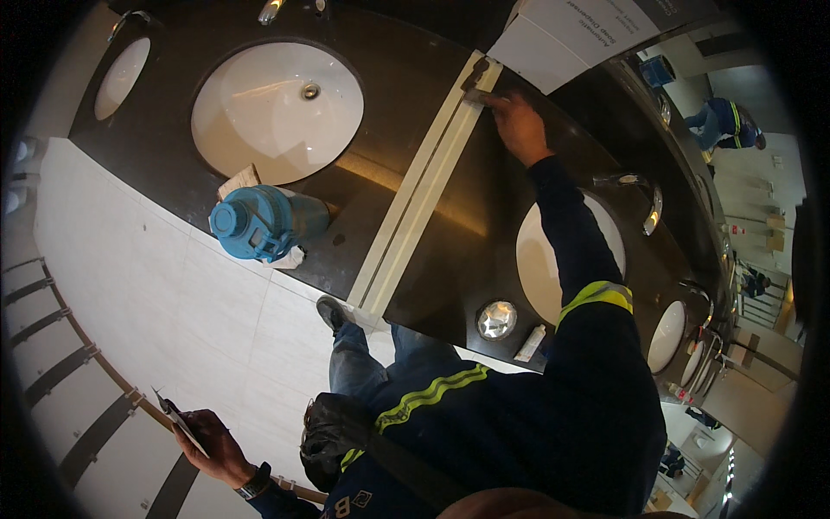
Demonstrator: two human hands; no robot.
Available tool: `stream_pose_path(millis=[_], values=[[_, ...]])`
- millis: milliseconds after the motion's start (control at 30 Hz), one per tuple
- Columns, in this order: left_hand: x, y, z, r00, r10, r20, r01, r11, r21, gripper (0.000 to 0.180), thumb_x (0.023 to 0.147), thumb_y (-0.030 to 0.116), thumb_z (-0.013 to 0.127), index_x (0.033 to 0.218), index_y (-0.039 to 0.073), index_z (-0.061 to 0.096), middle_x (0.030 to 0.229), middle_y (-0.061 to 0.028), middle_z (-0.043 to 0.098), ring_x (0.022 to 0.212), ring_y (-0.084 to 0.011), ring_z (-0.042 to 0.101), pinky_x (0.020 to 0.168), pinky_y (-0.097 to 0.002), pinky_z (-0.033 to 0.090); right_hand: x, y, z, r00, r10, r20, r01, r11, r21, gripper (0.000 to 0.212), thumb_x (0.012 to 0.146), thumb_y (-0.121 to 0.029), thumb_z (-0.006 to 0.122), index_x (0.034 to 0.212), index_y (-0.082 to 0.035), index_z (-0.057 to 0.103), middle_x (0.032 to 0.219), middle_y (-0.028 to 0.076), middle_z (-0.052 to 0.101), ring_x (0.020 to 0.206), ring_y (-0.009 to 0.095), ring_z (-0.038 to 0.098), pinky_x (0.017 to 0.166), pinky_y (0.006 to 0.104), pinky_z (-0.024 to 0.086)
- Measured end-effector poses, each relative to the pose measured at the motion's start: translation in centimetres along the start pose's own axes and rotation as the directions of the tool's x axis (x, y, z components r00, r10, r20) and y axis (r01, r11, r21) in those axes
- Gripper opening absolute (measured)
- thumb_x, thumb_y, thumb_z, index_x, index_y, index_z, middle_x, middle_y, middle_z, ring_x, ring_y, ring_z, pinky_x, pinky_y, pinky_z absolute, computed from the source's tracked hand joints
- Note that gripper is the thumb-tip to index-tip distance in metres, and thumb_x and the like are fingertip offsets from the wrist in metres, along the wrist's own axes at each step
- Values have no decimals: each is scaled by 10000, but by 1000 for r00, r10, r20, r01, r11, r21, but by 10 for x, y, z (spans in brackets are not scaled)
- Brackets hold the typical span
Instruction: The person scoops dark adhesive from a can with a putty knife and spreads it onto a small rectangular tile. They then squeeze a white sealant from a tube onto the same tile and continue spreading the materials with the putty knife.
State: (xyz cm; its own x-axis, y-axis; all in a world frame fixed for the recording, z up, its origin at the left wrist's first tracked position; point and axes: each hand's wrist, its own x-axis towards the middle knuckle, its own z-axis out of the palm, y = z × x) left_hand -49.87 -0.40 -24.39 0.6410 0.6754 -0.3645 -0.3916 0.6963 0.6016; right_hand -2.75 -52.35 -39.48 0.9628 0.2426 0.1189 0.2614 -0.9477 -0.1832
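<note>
My right hand (519,128) reaches to the back of a dark countertop (415,82), closed on a putty knife (475,95). Its blade touches a seam (432,177) that runs between two strips of pale masking tape (399,264). A dark brown smear (474,73) lies on the tape just beyond the blade. Down at the lower left, over the floor, my left hand (212,445) grips a slim, flat tool (186,431) with a thin dark tip; its exact kind is unclear.
A blue jug (259,223) stands by the counter's front edge, near a white sink (277,130). Right of the seam are another sink (553,259), a shiny round dish (497,321) and a white tube (530,343). A cardboard box (562,43) sits at the back, beside a mirror.
</note>
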Motion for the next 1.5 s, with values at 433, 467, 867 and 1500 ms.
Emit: stream_pose_path(millis=[433,467,867,1500], values=[[2,3,-5,999,20,-36,-19,999,34,268,981,133,598,1189,-35,621,971,-150,695,883,-201,645,844,-327,518,-15,-11,-20,996,-37,80,53,975,-214,329,910,-223,581,1217,-256,694,1141,178,638,952,386,655,855,472,525],[2,3,-8,999,32,-34,-30,998,52,268,981,133,599,1190,-34,620,970,-151,694,882,-201,645,843,-327,519,-16,-11,-27,996,-73,49,83,965,-247,328,900,-236,585,1206,-248,703,1106,183,649,945,398,653,850,493,516],[0,2,-19,999,-32,-32,32,999,-15,245,988,137,592,1155,-37,631,908,-123,663,857,-193,618,833,-326,502,52,31,35,898,-13,-439,49,996,70,328,906,-323,590,1154,-139,702,993,186,708,952,377,662,853,478,530],[3,5,-21,995,6,-100,-5,1000,15,224,994,142,583,1093,-50,644,919,-150,670,854,-206,635,827,-320,522,67,30,45,911,-111,-396,44,984,-174,325,958,-336,584,1117,-72,686,1051,179,704,990,357,659,879,429,515]])
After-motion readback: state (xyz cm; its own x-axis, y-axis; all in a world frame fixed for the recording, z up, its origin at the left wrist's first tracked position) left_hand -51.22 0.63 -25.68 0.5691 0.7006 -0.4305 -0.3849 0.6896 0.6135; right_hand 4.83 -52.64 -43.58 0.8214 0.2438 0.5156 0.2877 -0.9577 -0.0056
